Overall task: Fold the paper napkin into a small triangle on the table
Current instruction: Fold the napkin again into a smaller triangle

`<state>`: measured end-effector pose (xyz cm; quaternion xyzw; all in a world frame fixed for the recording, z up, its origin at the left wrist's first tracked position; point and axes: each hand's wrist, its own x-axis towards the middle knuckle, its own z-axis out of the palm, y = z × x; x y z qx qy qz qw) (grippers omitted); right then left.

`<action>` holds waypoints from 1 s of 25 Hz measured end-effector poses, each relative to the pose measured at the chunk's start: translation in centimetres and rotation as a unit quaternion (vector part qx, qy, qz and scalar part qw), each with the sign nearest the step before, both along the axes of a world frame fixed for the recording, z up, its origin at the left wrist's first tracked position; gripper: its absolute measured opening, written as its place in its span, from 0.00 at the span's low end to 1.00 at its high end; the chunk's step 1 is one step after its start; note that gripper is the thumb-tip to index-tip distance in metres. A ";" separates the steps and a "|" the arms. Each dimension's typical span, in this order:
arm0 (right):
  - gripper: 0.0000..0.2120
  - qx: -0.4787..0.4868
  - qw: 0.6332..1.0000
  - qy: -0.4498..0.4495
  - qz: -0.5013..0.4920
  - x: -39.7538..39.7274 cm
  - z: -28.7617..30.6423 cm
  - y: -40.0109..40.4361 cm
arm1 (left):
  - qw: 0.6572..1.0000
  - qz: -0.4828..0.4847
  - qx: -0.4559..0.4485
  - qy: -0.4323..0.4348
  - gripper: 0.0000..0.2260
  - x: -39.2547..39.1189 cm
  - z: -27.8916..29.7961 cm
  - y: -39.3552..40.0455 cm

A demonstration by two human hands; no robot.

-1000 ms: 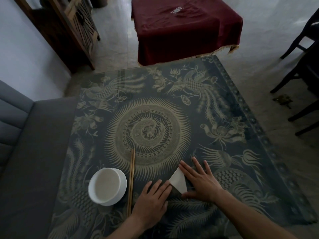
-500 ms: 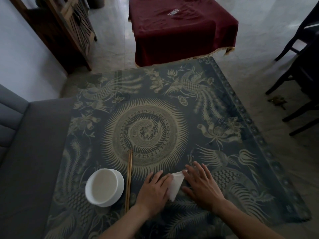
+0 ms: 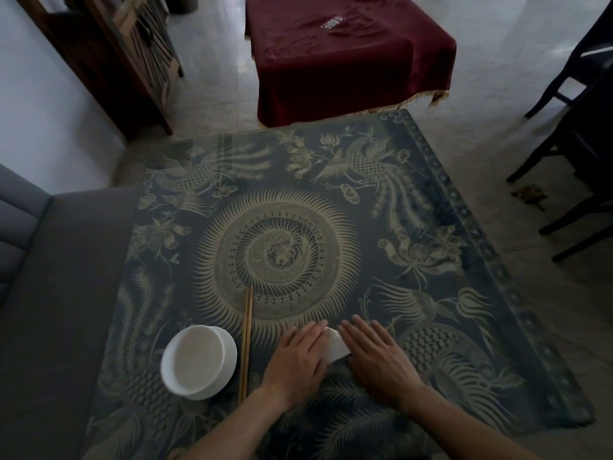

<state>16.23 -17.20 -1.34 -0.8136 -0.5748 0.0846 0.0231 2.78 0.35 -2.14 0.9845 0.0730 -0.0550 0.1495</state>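
Observation:
A small white paper napkin (image 3: pixel 335 346), folded, lies flat on the dark patterned table (image 3: pixel 431 327) near its front edge. Only a narrow strip of it shows between my two hands. My left hand (image 3: pixel 298 360) lies palm down on the napkin's left part, fingers together and flat. My right hand (image 3: pixel 374 355) lies palm down on its right part, fingers stretched forward. Both hands press the paper against the table; most of its shape is hidden under them.
A white bowl (image 3: pixel 199 360) stands at the front left, with a pair of wooden chopsticks (image 3: pixel 246 343) lying just right of it, close to my left hand. A grey sofa (image 3: pixel 49 293) borders the table's left side. A red-draped table (image 3: pixel 341 51) and dark chairs (image 3: pixel 580 127) stand beyond.
The napkin's standing triangular flap has been laid down. Both hands have closed in from either side and now lie flat over it, leaving only a strip visible.

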 end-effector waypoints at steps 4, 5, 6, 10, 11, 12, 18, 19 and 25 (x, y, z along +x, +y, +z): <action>0.32 -0.059 0.997 0.004 0.045 -0.5 -0.9 0.9 | 0.997 -0.006 0.046 0.055 0.28 -0.8 -0.6 -1.6; 0.33 -0.065 0.997 0.007 0.042 -0.7 -1.0 0.8 | 0.996 -0.007 0.059 0.063 0.28 -1.1 -0.4 -1.7; 0.34 -0.069 0.997 0.013 0.038 -0.7 -1.0 0.8 | 0.996 -0.009 0.064 0.064 0.29 -1.3 -0.4 -1.8; 0.35 -0.063 0.997 0.035 0.033 -0.8 -1.4 0.8 | 0.996 -0.014 0.056 0.061 0.30 -3.4 -0.3 -1.9; 0.35 -0.063 0.996 0.044 0.037 -0.8 -1.4 0.9 | 0.996 -0.017 0.059 0.063 0.30 -4.1 -0.3 -1.9; 0.36 -0.064 0.996 0.048 0.040 -0.8 -1.4 0.9 | 0.996 -0.022 0.063 0.066 0.30 -4.8 -0.3 -1.9; 0.35 -0.055 0.997 0.037 0.038 -0.8 -1.2 0.6 | 0.996 -0.048 0.054 0.057 0.28 -7.9 -0.3 -1.5; 0.35 -0.049 0.998 0.031 0.034 -0.8 -1.1 0.5 | 0.997 -0.046 0.043 0.048 0.27 -8.0 -0.3 -1.4; 0.33 -0.041 0.998 0.028 0.035 -1.2 -1.2 -0.4 | 0.998 -0.001 0.041 0.045 0.28 -3.3 0.5 -1.3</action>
